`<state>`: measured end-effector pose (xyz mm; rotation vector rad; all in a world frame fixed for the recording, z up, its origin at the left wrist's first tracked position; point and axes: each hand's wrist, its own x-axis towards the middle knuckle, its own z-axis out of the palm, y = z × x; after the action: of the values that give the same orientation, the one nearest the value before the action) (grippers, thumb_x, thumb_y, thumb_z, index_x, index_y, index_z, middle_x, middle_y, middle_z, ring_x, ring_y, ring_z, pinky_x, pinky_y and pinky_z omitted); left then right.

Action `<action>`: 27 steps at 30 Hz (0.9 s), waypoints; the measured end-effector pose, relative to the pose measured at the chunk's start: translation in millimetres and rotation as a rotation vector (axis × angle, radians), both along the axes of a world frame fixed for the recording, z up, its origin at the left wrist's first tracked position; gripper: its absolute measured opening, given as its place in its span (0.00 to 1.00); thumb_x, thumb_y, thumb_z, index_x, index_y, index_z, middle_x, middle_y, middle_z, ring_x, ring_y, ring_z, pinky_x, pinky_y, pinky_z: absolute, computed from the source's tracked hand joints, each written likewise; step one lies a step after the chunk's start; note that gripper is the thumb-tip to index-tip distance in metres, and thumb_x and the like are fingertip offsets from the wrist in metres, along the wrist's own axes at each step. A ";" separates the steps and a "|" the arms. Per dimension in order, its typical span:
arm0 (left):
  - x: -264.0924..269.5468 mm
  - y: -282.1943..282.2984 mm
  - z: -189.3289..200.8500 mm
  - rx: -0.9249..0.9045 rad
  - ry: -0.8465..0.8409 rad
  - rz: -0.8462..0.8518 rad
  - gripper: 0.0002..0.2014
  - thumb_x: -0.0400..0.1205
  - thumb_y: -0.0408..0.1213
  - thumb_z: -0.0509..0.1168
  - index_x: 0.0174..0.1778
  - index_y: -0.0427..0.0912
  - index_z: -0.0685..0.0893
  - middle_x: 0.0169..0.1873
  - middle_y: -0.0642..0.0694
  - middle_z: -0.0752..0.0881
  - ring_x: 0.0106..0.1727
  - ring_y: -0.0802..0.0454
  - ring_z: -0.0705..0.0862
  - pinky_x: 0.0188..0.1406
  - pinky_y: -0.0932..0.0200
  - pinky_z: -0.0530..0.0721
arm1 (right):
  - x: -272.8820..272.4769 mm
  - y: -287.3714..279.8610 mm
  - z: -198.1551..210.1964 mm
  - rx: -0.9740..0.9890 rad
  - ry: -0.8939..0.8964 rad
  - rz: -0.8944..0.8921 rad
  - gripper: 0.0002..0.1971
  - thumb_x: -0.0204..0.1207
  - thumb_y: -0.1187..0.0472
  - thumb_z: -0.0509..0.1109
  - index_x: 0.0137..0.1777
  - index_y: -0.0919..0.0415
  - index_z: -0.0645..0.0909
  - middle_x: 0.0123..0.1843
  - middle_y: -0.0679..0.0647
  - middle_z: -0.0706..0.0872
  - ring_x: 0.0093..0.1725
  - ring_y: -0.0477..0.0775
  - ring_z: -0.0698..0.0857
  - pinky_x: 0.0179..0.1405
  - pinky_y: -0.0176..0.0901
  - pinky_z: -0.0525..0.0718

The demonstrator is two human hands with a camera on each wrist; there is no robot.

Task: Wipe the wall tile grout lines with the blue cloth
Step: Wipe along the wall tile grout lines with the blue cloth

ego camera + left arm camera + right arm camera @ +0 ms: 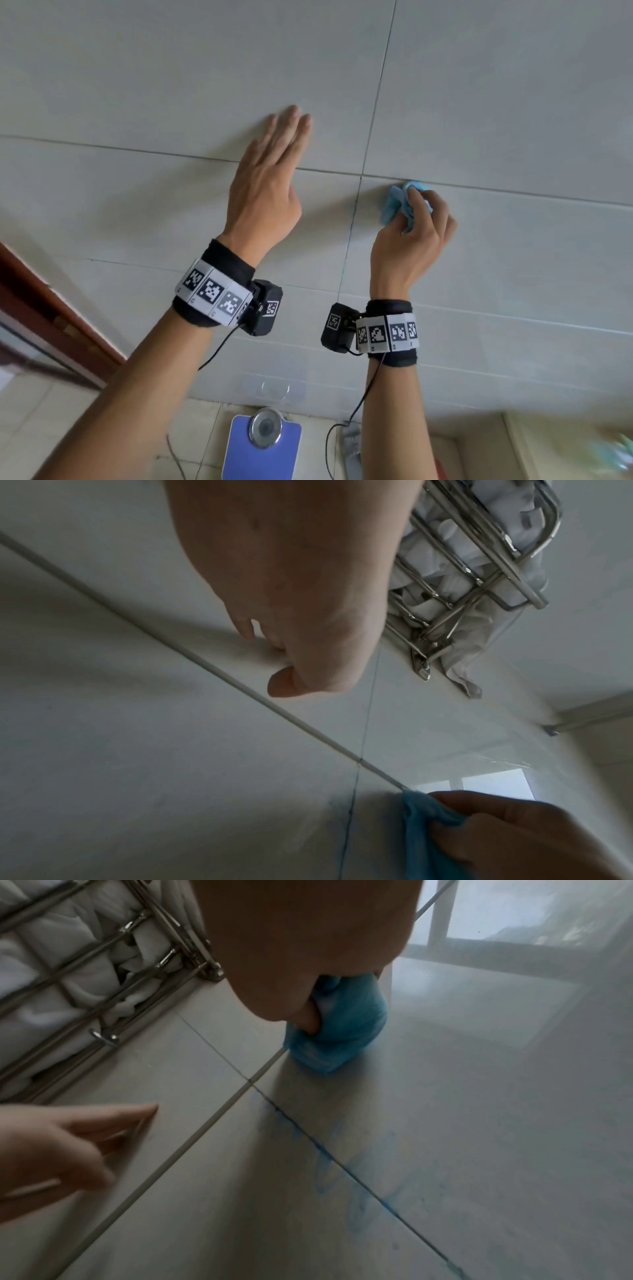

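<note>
The blue cloth (397, 202) is being gripped, bunched, in the curled fingers of the right hand (416, 236) and is being pressed onto the horizontal grout line (513, 192) — just right of the grout crossing (361, 176). Left of that crossing, the left hand (265, 185) is being laid flat on the wall tile (137, 85), fingers straight, nothing being held. Below the crossing, blue smears (329, 1161) are being shown along the vertical grout line (342, 1162) — a metal rack (103, 969) is being seen beyond it.
</note>
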<state>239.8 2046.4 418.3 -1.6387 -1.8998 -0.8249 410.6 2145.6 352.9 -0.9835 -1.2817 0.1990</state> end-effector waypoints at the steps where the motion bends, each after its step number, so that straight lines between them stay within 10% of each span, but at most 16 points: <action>1: -1.4 -0.8 -4.6 0.004 -0.014 -0.002 0.45 0.80 0.19 0.56 0.94 0.47 0.52 0.93 0.50 0.51 0.94 0.48 0.48 0.91 0.43 0.58 | -2.2 0.9 -0.4 -0.013 0.020 -0.028 0.16 0.79 0.73 0.68 0.59 0.58 0.92 0.64 0.49 0.88 0.61 0.60 0.80 0.53 0.21 0.72; 14: -38.6 -16.7 -30.9 0.028 -0.094 -0.100 0.46 0.79 0.15 0.56 0.94 0.47 0.55 0.93 0.51 0.53 0.93 0.53 0.50 0.90 0.40 0.59 | -67.9 -33.7 -0.6 0.050 -0.073 0.020 0.18 0.79 0.75 0.68 0.60 0.59 0.93 0.63 0.52 0.88 0.63 0.59 0.79 0.61 0.21 0.69; 20: -32.9 -8.3 -40.4 0.089 -0.115 -0.108 0.44 0.79 0.17 0.57 0.93 0.43 0.55 0.93 0.47 0.54 0.94 0.48 0.49 0.90 0.40 0.60 | -43.0 -3.7 -1.3 -0.007 0.132 -0.199 0.16 0.79 0.72 0.70 0.62 0.58 0.92 0.64 0.52 0.88 0.60 0.61 0.82 0.54 0.39 0.82; 27: -26.8 -6.0 -63.0 0.122 -0.152 -0.047 0.50 0.74 0.24 0.67 0.93 0.38 0.51 0.93 0.36 0.48 0.94 0.40 0.46 0.92 0.46 0.56 | -73.2 -31.1 -22.0 0.087 -0.078 0.074 0.22 0.80 0.76 0.71 0.72 0.60 0.87 0.71 0.56 0.84 0.70 0.58 0.80 0.71 0.44 0.80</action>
<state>213.0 2040.5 355.3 -1.5921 -1.8771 -1.0903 337.4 2114.5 330.8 -0.8769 -1.3879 0.1622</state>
